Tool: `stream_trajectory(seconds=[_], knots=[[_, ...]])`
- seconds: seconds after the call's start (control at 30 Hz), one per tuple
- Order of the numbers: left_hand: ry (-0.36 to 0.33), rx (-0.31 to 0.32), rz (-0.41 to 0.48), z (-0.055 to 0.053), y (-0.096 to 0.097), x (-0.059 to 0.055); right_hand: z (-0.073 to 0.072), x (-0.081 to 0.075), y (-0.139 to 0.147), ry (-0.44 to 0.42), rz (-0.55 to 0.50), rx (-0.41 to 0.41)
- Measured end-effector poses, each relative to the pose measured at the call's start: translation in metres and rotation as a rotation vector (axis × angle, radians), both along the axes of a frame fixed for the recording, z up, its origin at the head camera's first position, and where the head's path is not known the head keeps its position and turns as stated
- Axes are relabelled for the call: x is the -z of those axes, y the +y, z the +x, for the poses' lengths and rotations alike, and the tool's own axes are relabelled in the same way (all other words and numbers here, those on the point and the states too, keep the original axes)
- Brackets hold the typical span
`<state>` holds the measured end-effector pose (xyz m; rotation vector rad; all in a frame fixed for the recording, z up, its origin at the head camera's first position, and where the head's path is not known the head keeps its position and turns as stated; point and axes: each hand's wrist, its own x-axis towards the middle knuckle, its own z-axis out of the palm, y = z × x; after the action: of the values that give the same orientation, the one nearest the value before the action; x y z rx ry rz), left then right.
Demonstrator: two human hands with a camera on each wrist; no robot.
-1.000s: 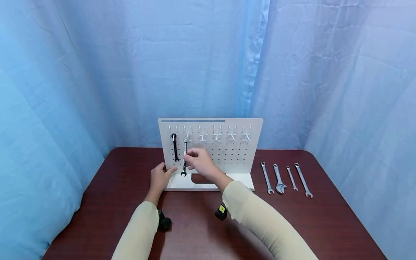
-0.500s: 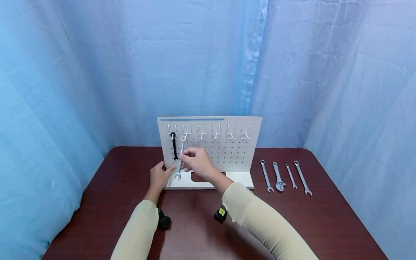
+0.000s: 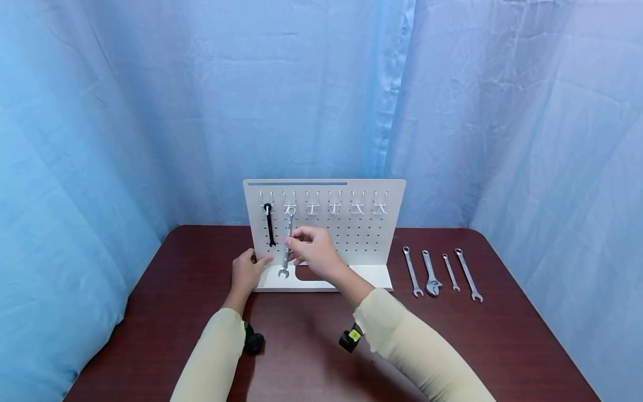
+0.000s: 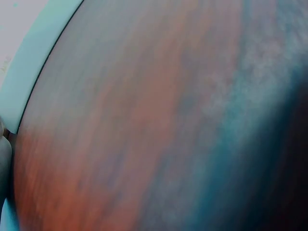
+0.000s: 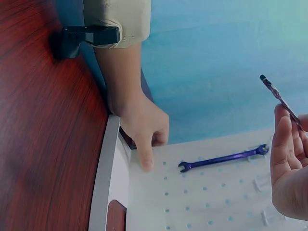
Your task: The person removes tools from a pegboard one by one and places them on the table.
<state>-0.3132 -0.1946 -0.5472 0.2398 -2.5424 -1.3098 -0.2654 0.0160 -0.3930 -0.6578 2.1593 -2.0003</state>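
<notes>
My right hand (image 3: pixel 317 252) pinches a silver combination wrench (image 3: pixel 288 240) by its shank between thumb and fingers. The wrench stands nearly upright, ring end on top, overlapping the second hook from the left in the head view; its open end points down over the board's base. On the left, my left hand (image 3: pixel 246 274) grips the edge of the white pegboard (image 3: pixel 351 240), thumb on the front face and fingers round the side. A dark combination wrench (image 3: pixel 270 226) hangs by its ring from the leftmost hook. In the right wrist view my right hand (image 5: pixel 291 163) shows at the right edge.
Right of the board, a combination wrench (image 3: pixel 413 272), an adjustable wrench (image 3: pixel 430 273), a small wrench (image 3: pixel 451 272) and a long wrench (image 3: pixel 469 275) lie in a row on the dark red table (image 3: pixel 301 346). Further hooks (image 3: pixel 335 209) line the board's upper part. Blue curtains (image 3: pixel 301 100) surround the table.
The ring end of the held wrench swung left and toward me, then came back right and up to the second hook. My right forearm shifted slightly right; the left hand kept its place.
</notes>
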Motion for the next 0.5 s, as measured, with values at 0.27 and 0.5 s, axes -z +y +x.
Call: stream_trajectory(seconds=[0.27, 0.5], knots=[[0.008, 0.000, -0.003, 0.000, -0.002, 0.002, 0.007, 0.004, 0.050, 0.050, 0.034, 0.095], [0.006, -0.003, -0.005, 0.000, -0.001, 0.003, 0.005, 0.016, 0.103, -0.018, 0.057, 0.209]])
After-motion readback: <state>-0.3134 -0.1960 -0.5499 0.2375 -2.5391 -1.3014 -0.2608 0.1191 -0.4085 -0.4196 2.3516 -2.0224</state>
